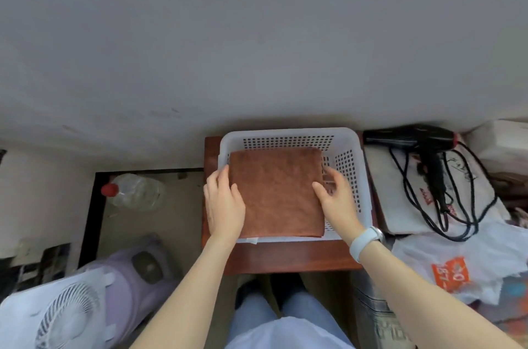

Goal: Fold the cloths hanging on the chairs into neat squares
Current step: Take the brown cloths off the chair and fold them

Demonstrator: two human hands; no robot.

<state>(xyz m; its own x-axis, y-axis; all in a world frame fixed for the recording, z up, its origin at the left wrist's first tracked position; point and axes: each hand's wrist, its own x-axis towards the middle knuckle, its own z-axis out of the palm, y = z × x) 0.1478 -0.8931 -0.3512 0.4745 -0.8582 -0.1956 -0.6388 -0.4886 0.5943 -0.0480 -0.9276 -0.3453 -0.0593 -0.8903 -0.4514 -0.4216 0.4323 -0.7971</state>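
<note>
Head view: folded brown cloth, already a neat square, held over the white basket and tilted so its near edge rides the near rim, far edge dipping inside. Left hand gripping the cloth's left edge, thumb on top, fingers curled round the side. Right hand gripping the right edge likewise, thumb on top, fingers tucked beneath, partly inside the basket. Basket seated on a wooden stool. Right of the basket, a black hairdryer with cord, lying on bags. Left of the basket, a plastic bottle on the floor. Step in hand, by the look of it: stowing a finished fold. Next move probably calls for lowering the cloth level into the basket, then letting go without disturbing the fold.
</note>
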